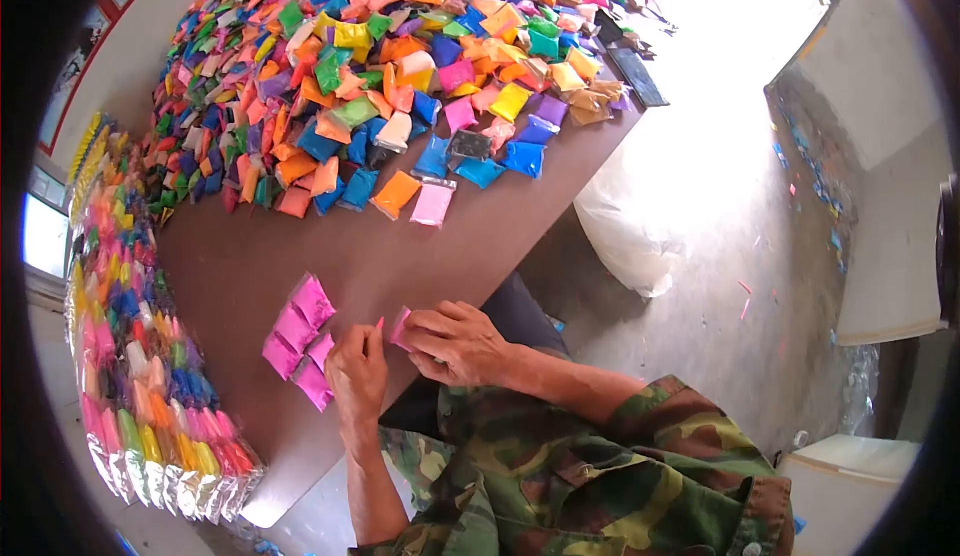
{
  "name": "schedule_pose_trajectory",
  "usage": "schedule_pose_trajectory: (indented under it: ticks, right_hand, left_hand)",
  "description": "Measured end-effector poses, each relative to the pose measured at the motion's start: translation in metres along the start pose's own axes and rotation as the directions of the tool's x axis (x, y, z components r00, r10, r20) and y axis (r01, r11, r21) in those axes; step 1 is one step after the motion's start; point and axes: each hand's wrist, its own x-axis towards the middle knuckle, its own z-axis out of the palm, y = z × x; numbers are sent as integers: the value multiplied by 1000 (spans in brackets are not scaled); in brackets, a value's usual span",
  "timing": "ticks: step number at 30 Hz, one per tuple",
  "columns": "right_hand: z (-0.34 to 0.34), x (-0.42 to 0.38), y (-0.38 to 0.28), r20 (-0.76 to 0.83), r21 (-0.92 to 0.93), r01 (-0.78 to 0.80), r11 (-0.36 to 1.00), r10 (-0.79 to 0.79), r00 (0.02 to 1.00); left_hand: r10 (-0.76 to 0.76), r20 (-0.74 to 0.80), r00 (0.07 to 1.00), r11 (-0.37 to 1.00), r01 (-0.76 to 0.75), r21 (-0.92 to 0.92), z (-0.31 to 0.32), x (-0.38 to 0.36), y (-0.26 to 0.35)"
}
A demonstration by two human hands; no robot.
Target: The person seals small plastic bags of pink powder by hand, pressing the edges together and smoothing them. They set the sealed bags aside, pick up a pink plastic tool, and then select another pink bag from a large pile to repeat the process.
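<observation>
By the edge of the surface (450, 241), right hand (457, 343) grips a pink packet (400, 327); left hand's (357, 364) grip cannot be told.

two hands (357, 366), five grouped magenta packets (294, 327), one multicoloured packet heap (400, 68), one translucent sack (632, 231)

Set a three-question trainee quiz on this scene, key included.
1. Multiple choice: what colour is the small group of packets lying beside the left hand?
A) green
B) pink
C) blue
2. True or false: the right hand holds a single packet.
3. Fill the gap: the large multicoloured heap lies on the brown ____.

Key: 1. B; 2. True; 3. table.
</observation>
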Motion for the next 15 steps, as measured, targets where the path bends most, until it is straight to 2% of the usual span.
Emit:
schedule_pose_trajectory:
  ticks: [1, 4, 7, 10, 15]
  right_hand:
    - [0, 1, 0, -5, 11, 1, 1000, -1, 1000]
    - [-1, 0, -1, -25, 39, -20, 999, 21, 999]
    - [-1, -2, -1, -34, 49, -46, 998, 48, 998]
    - [-1, 0, -1, -16, 43, -46, 998, 47, 999]
    - [3, 2, -1, -46, 38, -38, 999, 39, 998]
  left_hand:
    - [18, 7, 1000, 1000, -18, 3, -2, 3, 0]
    - [-132, 59, 989, 979, 140, -146, -11, -1, 21]
    - [-100, 38, 994, 978, 105, -179, -1, -14, 19]
    - [-34, 6, 999, 990, 35, -135, 9, -13, 5]
    - [-24, -13, 1000, 999, 23, -27, 0, 3, 4]
